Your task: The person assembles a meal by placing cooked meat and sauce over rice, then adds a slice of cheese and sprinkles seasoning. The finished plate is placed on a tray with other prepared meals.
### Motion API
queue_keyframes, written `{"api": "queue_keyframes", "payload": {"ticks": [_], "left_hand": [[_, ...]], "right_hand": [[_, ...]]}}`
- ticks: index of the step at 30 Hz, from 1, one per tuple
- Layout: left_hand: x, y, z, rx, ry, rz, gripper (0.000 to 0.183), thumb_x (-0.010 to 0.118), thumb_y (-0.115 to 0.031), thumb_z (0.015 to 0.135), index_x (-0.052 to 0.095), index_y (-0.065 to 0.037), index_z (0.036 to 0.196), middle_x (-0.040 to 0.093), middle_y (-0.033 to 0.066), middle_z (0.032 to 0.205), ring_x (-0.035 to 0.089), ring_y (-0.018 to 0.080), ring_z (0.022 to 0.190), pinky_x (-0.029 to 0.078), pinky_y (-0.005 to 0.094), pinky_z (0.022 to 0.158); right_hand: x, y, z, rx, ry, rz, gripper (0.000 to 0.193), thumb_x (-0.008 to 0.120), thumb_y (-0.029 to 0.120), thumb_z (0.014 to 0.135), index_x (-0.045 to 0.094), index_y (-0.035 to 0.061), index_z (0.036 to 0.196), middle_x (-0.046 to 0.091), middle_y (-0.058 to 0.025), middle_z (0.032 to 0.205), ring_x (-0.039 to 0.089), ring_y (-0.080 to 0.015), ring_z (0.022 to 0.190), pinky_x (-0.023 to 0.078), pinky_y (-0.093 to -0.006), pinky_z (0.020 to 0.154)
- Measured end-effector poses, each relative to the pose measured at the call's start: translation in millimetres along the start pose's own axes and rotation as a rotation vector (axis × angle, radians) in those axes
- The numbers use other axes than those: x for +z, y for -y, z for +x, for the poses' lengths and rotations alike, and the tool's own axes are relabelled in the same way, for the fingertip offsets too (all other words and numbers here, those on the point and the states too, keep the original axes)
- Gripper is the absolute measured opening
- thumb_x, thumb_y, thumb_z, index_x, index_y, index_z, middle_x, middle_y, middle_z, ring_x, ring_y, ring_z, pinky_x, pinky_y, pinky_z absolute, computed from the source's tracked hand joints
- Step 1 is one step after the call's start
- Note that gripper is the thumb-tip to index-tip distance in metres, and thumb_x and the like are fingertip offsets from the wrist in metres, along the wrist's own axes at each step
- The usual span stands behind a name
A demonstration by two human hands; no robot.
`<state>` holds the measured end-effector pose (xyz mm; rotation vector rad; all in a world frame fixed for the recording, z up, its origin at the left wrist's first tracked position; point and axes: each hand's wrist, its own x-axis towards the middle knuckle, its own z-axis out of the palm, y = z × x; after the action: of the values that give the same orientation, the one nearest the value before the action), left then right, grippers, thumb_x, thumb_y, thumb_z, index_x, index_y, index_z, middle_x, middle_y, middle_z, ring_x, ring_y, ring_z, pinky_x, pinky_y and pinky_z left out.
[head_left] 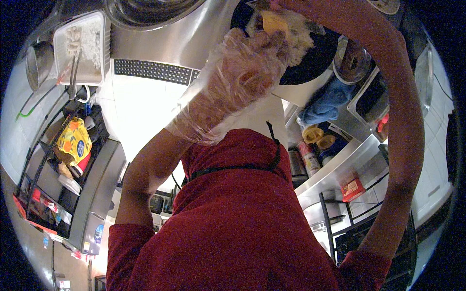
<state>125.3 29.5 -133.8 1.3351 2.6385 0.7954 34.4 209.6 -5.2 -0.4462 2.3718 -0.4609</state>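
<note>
My left hand (250, 65), in a loose clear plastic glove, reaches over a round black pan or plate (310, 68). Its fingers are bent inward at the near edge of a heap of white, crumbly food (301, 43); what they hold, if anything, is hidden. A flat yellow piece (275, 23), of a kind I cannot make out, lies just beyond these fingertips. Curving in from the right, my bare right arm brings my right hand (289, 4) to the far side of the heap. The top edge cuts that hand off, so its fingers do not show clearly.
At the far left, a white tray (104, 48) holds pale food and tongs (74, 72). A large metal pan (150, 22) stands behind the perforated strip (150, 71). Right of the black pan are a clear bowl (350, 60), a blue cloth (327, 104) and a metal shelf (335, 165).
</note>
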Motion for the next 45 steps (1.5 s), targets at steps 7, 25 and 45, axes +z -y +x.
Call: {"api": "queue_keyframes", "payload": {"ticks": [7,25,45], "left_hand": [[-14,6,4,0.135,-0.160,-0.166,0.013,0.063,-0.024,0.081,0.068,-0.017,0.090,0.068,0.0064,0.116,0.059,0.0257,0.098,0.040,0.0447,0.079],[-6,4,9,0.092,-0.043,0.045,0.023,0.064,-0.027,0.078,0.070,-0.019,0.098,0.068,0.0036,0.110,0.059,0.0222,0.105,0.040,0.0467,0.085],[-7,6,7,0.112,-0.114,-0.001,0.025,0.064,-0.025,0.078,0.069,-0.016,0.100,0.067,0.0059,0.103,0.059,0.0267,0.099,0.044,0.0471,0.079]], "right_hand": [[-6,-4,8,0.137,0.092,0.043,0.028,0.056,0.022,0.100,0.071,-0.0005,0.107,0.072,-0.0159,0.088,0.069,-0.0279,0.076,0.056,-0.0406,0.074],[-2,-10,17,0.148,0.070,0.009,0.030,0.054,0.021,0.100,0.070,-0.0037,0.103,0.070,-0.0181,0.085,0.067,-0.0289,0.073,0.054,-0.0422,0.071],[9,-16,13,0.048,-0.064,-0.082,0.029,0.056,0.022,0.100,0.071,-0.0022,0.103,0.070,-0.0191,0.089,0.068,-0.0324,0.077,0.054,-0.0433,0.073]]}}
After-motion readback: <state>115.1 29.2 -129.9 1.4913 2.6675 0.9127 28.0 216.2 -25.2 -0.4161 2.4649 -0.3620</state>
